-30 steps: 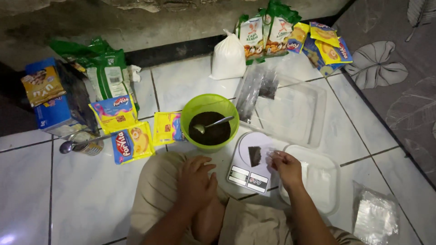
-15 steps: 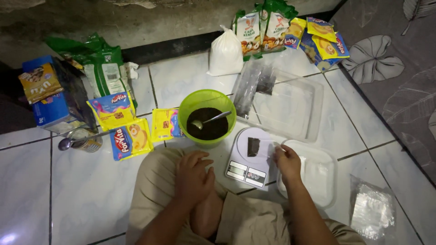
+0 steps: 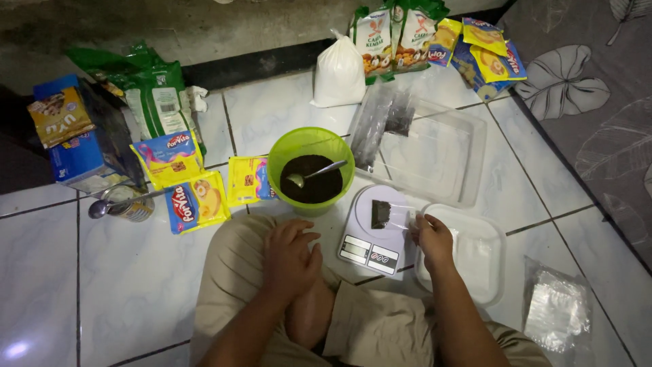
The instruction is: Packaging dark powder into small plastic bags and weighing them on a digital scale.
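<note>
Right hand (image 3: 435, 238) has slid off one scale (image 3: 380, 230), pinching a clear bag; left hand (image 3: 291, 258) rests slack.

White powder bag (image 3: 339, 73) near wall. 2 green snack bags (image 3: 397, 30) beside it. Yellow sachets (image 3: 197, 183) on white tiled floor (image 3: 122, 272), left of green bowl (image 3: 309, 170). Blue box (image 3: 85, 146) far left. Tin can (image 3: 129, 204) beside spoon. Patterned grey mat (image 3: 598, 88) right.

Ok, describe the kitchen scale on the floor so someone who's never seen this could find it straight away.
Start at the green bowl of dark mix in the middle of the tiled floor. Just right of it, towards the person, lies the scale, with the right hand at its edge. It alone is flat and white with a small dark-filled bag on top.
</note>
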